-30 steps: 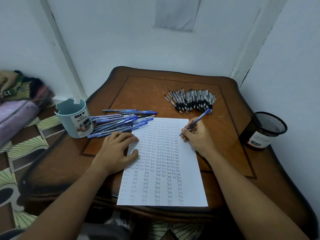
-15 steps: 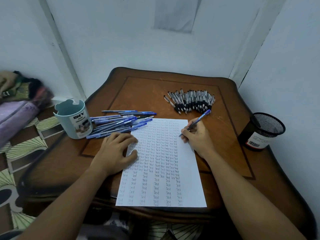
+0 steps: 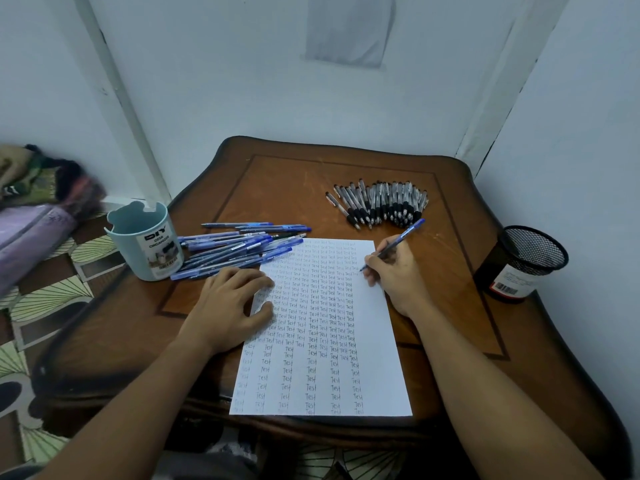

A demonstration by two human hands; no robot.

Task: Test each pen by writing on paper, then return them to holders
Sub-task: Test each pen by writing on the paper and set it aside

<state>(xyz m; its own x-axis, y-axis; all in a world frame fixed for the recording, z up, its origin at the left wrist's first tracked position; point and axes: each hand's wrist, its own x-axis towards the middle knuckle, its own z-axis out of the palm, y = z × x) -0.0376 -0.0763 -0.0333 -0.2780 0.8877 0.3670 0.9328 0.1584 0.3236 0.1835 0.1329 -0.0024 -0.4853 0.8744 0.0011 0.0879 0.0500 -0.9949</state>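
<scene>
I noted the right hand point(image 3: 398, 271) pinching a blue pen point(image 3: 394, 244), tip at the paper's point(image 3: 381, 341) 2 o'clock edge. The left hand point(image 3: 230, 303) lay flat, fingers relaxed, at its 9 o'clock edge. Paper read "Test" repeatedly; teal holder point(image 3: 145, 244) read "DIY".

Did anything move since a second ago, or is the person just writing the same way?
Almost nothing changed. The right hand still holds the blue pen with its tip at the paper's right edge, perhaps slightly lower. The left hand stays flat on the paper's left side. Both pen piles, the teal holder and the black mesh holder stayed put.
</scene>
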